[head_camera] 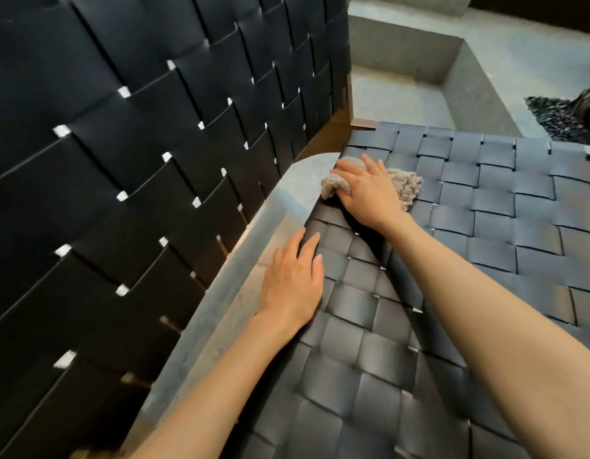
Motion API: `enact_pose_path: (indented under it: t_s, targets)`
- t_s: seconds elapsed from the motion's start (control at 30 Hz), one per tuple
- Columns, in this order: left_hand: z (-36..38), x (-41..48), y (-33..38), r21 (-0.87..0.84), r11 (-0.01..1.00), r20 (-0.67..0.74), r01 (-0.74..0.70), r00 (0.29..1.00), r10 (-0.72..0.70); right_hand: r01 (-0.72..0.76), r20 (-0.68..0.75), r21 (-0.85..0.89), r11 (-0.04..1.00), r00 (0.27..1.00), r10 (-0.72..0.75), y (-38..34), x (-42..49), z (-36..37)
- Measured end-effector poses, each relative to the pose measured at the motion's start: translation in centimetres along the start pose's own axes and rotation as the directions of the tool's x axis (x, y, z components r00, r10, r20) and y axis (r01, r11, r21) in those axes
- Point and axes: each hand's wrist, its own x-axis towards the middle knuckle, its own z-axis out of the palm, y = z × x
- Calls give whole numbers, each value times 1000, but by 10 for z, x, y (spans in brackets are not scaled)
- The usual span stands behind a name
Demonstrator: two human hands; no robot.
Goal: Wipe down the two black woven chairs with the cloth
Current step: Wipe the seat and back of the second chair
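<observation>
A black woven chair fills the view: its seat (pixel 485 226) spreads across the right and bottom, its woven backrest (pixel 121 144) rises on the left. A fluffy beige cloth (pixel 406 185) lies bunched at the seat's back corner. My right hand (pixel 366 190) lies on top of the cloth, fingers spread, pressing it onto the weave. My left hand (pixel 295 279) rests flat on the seat's back edge with straight fingers, holding nothing. Only one chair is in view.
A grey gap (pixel 253 260) of floor shows between seat and backrest. Behind the chair are grey concrete steps and a sunken ledge (pixel 419 77). A dark heap of pebbles (pixel 558 117) lies at the far right.
</observation>
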Motion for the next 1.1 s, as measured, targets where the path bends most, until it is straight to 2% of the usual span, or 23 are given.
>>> enact_pose_path:
  t_s: [0.1,0.23,0.4,0.53,0.63,0.77,0.9,1.0,1.1]
  targets:
    - [12,20,6,51,997,-46,-58,997,60,-20,-15,-31,999,1000,20,19,31,0]
    - [19,32,4,18,997,-131,-78,988,80,-51,-44,-77,996,998,47,34,61,-2]
    - [20,32,2,-7,995,-157,-97,983,94,-58,-78,-54,997,996,53,33,69,-4]
    - [14,29,6,-28,995,-147,-91,985,86,-17,-24,42,999,1000,18,30,53,-9]
    - [12,27,8,28,993,-58,-117,991,118,-19,15,-9,1000,1000,19,25,42,-14]
    - [9,27,11,74,986,97,-149,985,142,-140,-9,-116,983,990,140,32,22,-23]
    - [11,22,23,62,990,166,-130,979,119,-311,-48,-136,941,950,308,71,-16,-39]
    - [17,22,34,90,986,207,-142,971,121,-483,-76,-178,857,875,477,104,-53,-55]
    - [23,26,43,150,976,214,-160,969,126,-640,-125,-188,745,768,628,130,-90,-71]
